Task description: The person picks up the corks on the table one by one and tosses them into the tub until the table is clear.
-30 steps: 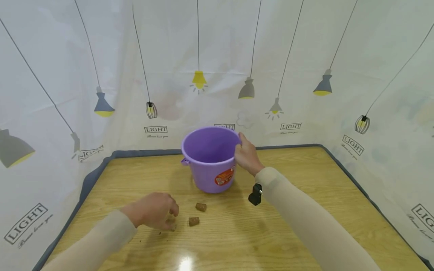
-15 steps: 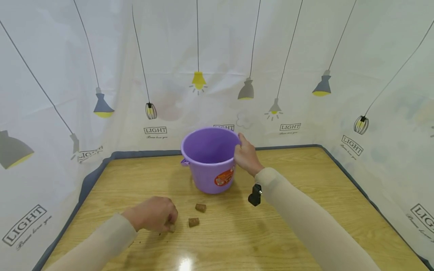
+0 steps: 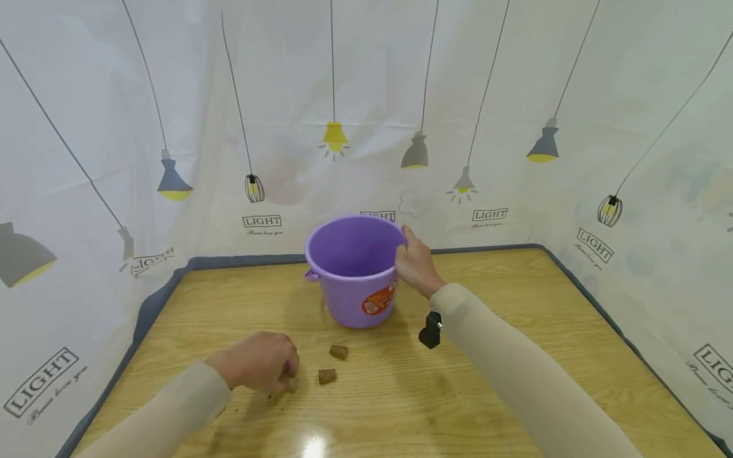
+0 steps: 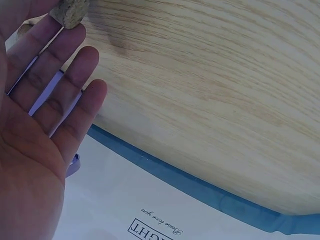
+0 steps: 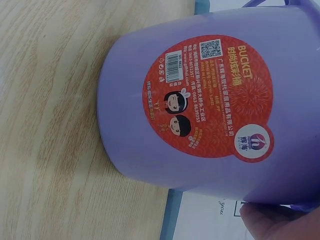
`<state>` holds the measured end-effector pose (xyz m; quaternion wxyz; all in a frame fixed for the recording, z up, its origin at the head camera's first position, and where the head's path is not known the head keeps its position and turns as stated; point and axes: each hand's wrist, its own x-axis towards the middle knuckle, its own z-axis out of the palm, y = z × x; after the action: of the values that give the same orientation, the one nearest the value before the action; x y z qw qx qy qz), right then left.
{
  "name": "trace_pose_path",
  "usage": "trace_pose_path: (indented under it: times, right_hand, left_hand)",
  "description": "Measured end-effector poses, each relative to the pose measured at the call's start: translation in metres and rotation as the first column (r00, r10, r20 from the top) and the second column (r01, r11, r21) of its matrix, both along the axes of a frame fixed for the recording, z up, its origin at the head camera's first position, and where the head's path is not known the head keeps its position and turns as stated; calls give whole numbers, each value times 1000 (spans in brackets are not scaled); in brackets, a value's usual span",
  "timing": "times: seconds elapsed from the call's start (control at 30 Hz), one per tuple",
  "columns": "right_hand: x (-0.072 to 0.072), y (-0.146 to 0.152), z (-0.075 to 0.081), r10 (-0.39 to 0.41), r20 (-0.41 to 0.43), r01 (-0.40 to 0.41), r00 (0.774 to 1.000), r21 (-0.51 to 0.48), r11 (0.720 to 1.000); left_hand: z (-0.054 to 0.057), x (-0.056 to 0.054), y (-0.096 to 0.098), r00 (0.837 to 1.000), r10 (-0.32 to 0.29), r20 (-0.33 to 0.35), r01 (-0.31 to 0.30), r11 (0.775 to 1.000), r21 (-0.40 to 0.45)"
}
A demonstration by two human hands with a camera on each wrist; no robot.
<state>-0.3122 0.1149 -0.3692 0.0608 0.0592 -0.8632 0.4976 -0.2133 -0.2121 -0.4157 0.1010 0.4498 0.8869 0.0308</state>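
Observation:
A purple bucket (image 3: 343,299) with a red label stands upright at the back middle of the table. My right hand (image 3: 418,262) grips its rim on the right side; in the right wrist view only some fingers (image 5: 270,220) show beside the bucket wall. Low over the table at front left, my left hand (image 3: 260,362) pinches a brown cork (image 4: 71,12) between thumb and fingertips, the other fingers fairly straight. Two more corks lie to the right of that hand, one cork (image 3: 327,376) close by and another cork (image 3: 339,351) nearer the bucket.
A wooden table (image 3: 504,381) carries a few dark crumbs near the left hand. White cloth walls (image 3: 366,76) printed with lamps enclose it on three sides, with a blue edging (image 3: 246,259) along the table's border. A small black device (image 3: 431,331) hangs at the right wrist.
The left hand's fingers have come together on the cork at its fingertips, after standing apart a second ago. The right hand, bucket and two loose corks stay where they were.

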Motion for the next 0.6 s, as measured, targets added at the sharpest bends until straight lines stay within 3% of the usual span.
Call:
trace_pose_path:
  times: [0.47, 0.6]
  right_hand:
    - [0, 0, 1, 0, 3, 0, 1000, 3, 1000]
    - [-1, 0, 0, -2, 0, 2, 1000, 4, 1000]
  left_hand:
    - [7, -3, 3, 999, 4, -48, 2, 992, 124]
    - [8, -4, 6, 996, -2, -91, 18, 985, 172]
